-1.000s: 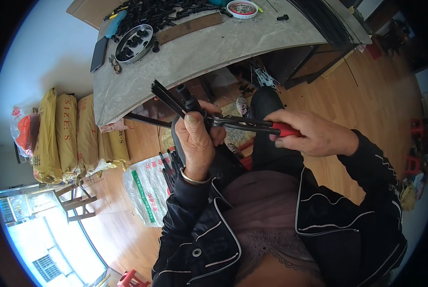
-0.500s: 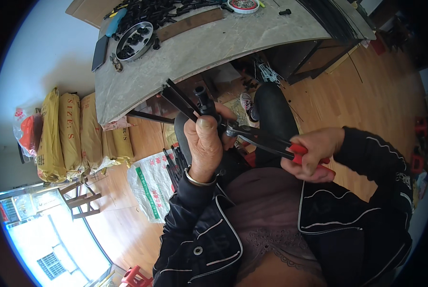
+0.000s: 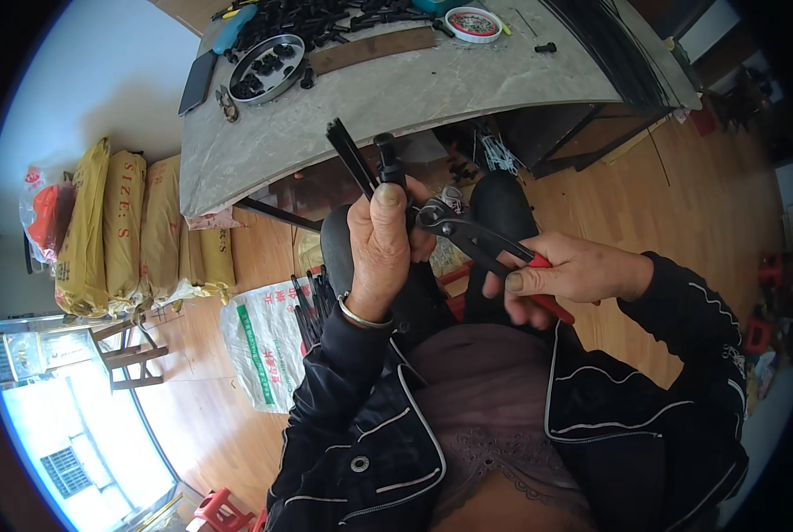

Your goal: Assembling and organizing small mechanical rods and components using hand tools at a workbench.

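My left hand (image 3: 380,244) is closed around a bundle of black rods (image 3: 350,155) and a black knobbed cylindrical piece (image 3: 387,160), both sticking up past the thumb. I cannot make out how the two are joined inside the fist. In my right hand (image 3: 566,273) is a pair of end-cutting pliers (image 3: 476,238) with dark jaws and red grips. Its jaws are right beside the left fingers, close to the lower part of the black piece; whether they bite on anything is hidden.
Ahead stands a grey table (image 3: 503,84) holding a pile of black parts (image 3: 334,27), a round metal tray (image 3: 303,53), a brown strip (image 3: 374,51), a white round dish (image 3: 473,25) and long black rods (image 3: 613,53). Yellow sacks (image 3: 123,230) line the left; more rods (image 3: 315,301) lean by my left leg.
The pliers' handles have spread apart and the right fingers have loosened round the grips. The jaws stay near the left hand. The whole view has shifted slightly.
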A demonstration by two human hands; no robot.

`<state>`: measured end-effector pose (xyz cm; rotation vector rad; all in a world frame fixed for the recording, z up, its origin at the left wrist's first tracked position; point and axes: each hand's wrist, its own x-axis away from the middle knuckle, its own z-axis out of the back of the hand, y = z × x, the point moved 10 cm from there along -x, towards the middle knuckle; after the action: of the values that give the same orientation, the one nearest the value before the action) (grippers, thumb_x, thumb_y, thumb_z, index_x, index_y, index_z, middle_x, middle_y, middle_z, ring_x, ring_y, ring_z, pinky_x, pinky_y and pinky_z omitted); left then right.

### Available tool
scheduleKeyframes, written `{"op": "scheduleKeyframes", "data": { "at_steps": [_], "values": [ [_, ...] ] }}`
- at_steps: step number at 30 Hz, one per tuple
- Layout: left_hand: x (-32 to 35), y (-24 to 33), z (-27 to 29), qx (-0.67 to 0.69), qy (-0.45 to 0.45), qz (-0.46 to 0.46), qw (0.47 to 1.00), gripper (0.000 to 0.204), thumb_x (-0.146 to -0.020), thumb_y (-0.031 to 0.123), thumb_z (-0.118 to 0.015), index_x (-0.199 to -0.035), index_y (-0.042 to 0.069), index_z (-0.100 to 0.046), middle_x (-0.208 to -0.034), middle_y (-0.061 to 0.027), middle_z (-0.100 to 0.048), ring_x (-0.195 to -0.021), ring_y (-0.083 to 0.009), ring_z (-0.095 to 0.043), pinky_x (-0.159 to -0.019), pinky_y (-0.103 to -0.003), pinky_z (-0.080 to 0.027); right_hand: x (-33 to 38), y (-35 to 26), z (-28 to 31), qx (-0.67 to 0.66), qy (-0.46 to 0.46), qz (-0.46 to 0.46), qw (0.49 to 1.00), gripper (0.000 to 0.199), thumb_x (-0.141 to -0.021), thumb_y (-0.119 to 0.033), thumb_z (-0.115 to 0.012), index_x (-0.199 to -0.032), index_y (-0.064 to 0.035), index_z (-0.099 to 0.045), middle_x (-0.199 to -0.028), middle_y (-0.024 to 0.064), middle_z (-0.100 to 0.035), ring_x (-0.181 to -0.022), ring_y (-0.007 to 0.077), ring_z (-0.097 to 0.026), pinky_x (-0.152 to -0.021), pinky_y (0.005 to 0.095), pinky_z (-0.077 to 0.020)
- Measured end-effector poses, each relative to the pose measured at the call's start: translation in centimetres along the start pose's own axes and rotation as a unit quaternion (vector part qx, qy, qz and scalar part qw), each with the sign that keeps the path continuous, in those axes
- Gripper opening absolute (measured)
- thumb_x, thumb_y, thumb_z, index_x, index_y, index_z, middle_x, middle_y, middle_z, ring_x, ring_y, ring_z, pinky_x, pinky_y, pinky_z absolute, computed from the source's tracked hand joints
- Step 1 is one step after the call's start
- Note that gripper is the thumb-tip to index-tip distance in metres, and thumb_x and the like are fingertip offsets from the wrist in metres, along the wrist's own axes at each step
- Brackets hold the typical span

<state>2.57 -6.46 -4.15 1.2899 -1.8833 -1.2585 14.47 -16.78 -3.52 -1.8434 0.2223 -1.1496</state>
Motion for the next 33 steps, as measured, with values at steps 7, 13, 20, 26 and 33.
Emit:
{"op": "scheduleKeyframes", "data": {
  "at_steps": [7, 13, 20, 26, 33],
  "values": [
    [-0.3, 0.0, -0.3, 0.019, -0.019, 0.01, 1.0, 0.053, -0.096, 0.053, -0.046, -0.092, 0.001, -0.055, -0.052, -0.0001, -0.044, -0.042, -0.0076, -0.04, -0.041, -0.023, -0.031, -0.1, -0.4, 0.0, -0.035, -0.009, 0.004, 0.999, 0.039, -0.097, -0.033, -0.053, -0.113, 0.0023, -0.054, -0.075, 0.0036, -0.06, -0.059, 0.0098, -0.06, -0.056, 0.0244, -0.0518],
    [-0.6, -0.3, -0.1, 0.031, -0.024, 0.018, 0.999, 0.055, -0.096, 0.055, -0.046, -0.092, 0.001, -0.054, -0.051, 0.0002, -0.042, -0.041, -0.0073, -0.038, -0.041, -0.022, -0.031, -0.6, -0.4, 0.0, -0.027, -0.013, -0.001, 1.0, 0.04, -0.097, -0.035, -0.052, -0.111, 0.002, -0.054, -0.073, 0.0018, -0.057, -0.056, 0.0085, -0.056, -0.056, 0.0237, -0.0514],
    [-0.5, -0.4, -0.1, -0.011, -0.017, 0.02, 1.0, 0.067, -0.091, 0.067, -0.039, -0.086, 0.001, -0.049, -0.048, 0.0, -0.035, -0.036, -0.0084, -0.033, -0.036, -0.024, -0.031, -1.7, 0.4, -0.3, -0.012, -0.004, -0.016, 1.0, 0.036, -0.1, -0.037, -0.046, -0.095, -0.002, -0.054, -0.067, 0.0004, -0.052, -0.052, 0.0089, -0.053, -0.05, 0.0235, -0.0462],
    [-0.4, -0.2, 0.2, 0.005, -0.009, 0.02, 1.0, 0.061, -0.094, 0.061, -0.041, -0.086, 0.002, -0.052, -0.048, 0.0004, -0.038, -0.038, -0.0077, -0.036, -0.037, -0.023, -0.03, -1.9, 1.6, -2.6, -0.139, -0.023, -0.065, 0.988, 0.046, -0.099, -0.047, -0.044, -0.078, -0.0056, -0.048, -0.056, -0.003, -0.038, -0.045, 0.0068, -0.037, -0.042, 0.0246, -0.0372],
    [-1.7, 0.0, 1.3, -0.07, 0.018, -0.017, 0.997, 0.066, -0.094, 0.065, -0.035, -0.081, 0.003, -0.05, -0.048, -0.0001, -0.037, -0.036, -0.0097, -0.035, -0.036, -0.025, -0.032, -1.7, 0.3, -3.6, -0.221, -0.143, -0.089, 0.961, 0.048, -0.098, -0.047, -0.045, -0.082, -0.0026, -0.052, -0.054, -0.0003, -0.042, -0.046, 0.0097, -0.043, -0.045, 0.0263, -0.0405]
  ]
}}
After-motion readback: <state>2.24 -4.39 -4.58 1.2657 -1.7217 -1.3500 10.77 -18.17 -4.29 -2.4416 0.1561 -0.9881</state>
